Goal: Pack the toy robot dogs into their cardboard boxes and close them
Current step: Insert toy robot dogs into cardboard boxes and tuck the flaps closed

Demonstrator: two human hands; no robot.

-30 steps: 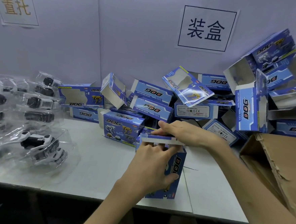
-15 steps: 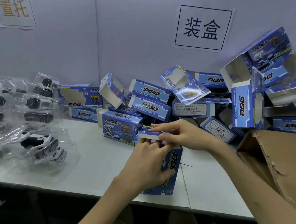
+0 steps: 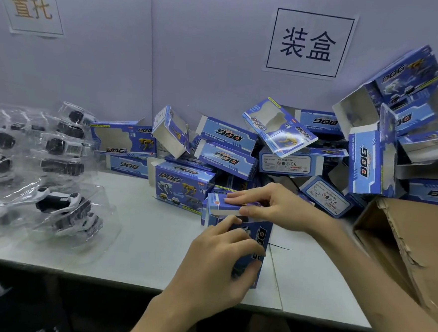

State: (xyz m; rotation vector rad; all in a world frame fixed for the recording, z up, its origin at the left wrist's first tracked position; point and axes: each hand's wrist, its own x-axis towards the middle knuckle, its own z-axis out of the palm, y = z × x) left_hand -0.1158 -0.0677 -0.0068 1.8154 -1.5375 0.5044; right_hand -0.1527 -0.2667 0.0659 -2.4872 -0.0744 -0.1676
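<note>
Gripped one upright box [image 3: 262, 237] with the left hand [image 3: 218, 264], pinched its single top flap [image 3: 219, 204] with the right hand [image 3: 277, 208].

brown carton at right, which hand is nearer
Right. The right hand, atop the DOG box, is just left of the brown carton; the left hand grips that box farther left.

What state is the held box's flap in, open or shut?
Not yet shut: a dark gap shows under the flap, which the right hand pinches; the left hand grips the box.

Left hand [image 3: 221, 264] covers box [image 3: 262, 237] front; contents apparently hidden.
</note>
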